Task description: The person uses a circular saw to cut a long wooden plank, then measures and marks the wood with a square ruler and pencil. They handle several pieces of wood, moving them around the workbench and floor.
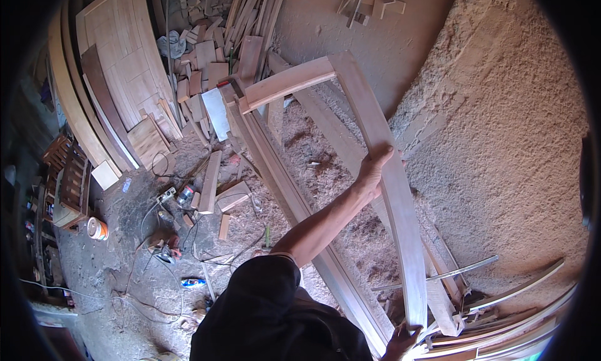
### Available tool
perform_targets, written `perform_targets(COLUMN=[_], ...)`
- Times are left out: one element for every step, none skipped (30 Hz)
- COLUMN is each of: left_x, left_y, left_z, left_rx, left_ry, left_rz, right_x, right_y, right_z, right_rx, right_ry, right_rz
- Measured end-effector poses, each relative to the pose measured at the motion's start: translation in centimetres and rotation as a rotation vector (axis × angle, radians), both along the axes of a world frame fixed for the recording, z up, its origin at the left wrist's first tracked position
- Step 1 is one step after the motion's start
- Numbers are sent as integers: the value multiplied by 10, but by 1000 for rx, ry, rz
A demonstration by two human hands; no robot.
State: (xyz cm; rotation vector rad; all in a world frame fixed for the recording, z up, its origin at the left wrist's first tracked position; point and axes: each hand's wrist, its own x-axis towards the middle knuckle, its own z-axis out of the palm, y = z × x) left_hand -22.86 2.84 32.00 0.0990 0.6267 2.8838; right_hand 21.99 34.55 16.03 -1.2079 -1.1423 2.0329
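Note:
A long pale wooden rail (400, 236) runs along the right, joined at its far end to a shorter wooden crosspiece (288, 83). My left hand (375, 165) reaches across and is closed around the rail near its middle, thumb on top. Low in the view, my right hand (402, 343) grips the rail's near end; part of it is cut off by the picture's edge. A second long, grooved wooden beam (294, 204) slopes alongside on the left. The crosspiece's left end meets this beam's far end; whether they are fixed together I cannot tell.
Wood offcuts (203, 54) are heaped at the back left beside leaning panels (119, 54). Power tools (166, 251) and cables lie on the floor at left, near a white and orange bucket (97, 228). Sawdust (501, 142) banks up at right; curved strips (519, 289) lie lower right.

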Motion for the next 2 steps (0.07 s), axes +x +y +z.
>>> perform_targets(left_x=[-1, -2], left_y=[-1, -4], left_z=[-1, -2], left_rx=[0, -3], left_ry=[-4, 3], left_rz=[-2, 5], right_x=[3, 6], right_y=[0, 4], right_z=[-1, 1], right_rx=[62, 235], right_ry=[-58, -227], right_rz=[7, 57])
